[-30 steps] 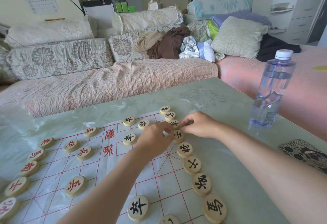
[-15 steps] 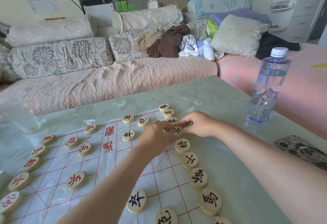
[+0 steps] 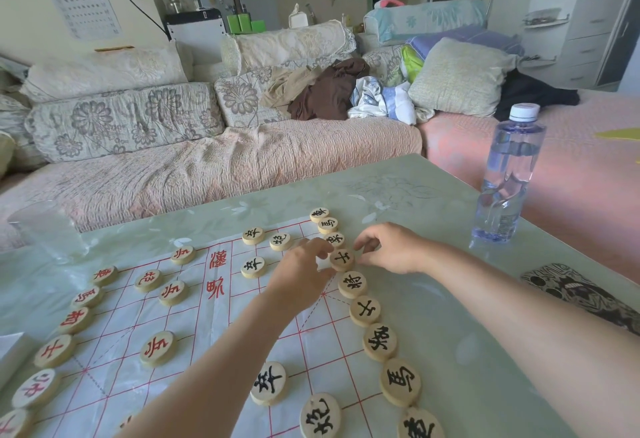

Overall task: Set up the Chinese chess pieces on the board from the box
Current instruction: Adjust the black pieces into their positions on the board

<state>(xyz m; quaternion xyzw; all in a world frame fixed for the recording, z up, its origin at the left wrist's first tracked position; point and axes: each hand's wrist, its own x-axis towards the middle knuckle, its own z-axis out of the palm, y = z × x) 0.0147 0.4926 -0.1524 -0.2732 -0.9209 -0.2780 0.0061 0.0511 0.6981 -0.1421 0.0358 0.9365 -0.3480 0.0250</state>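
The pale green table (image 3: 433,299) carries a red-lined board sheet (image 3: 221,333) across its left part. A water bottle (image 3: 505,181) stands near its far right corner, a patterned case (image 3: 581,295) lies at its right edge, and a clear tub (image 3: 45,229) sits at its far left.

Pale wooden chess pieces (image 3: 401,382) on a white, red-gridded board (image 3: 114,351).
Black characters (image 3: 356,284) beside the right hand (image 3: 391,250), red characters (image 3: 157,347) left of the left hand (image 3: 301,275); pale green table (image 3: 433,351).
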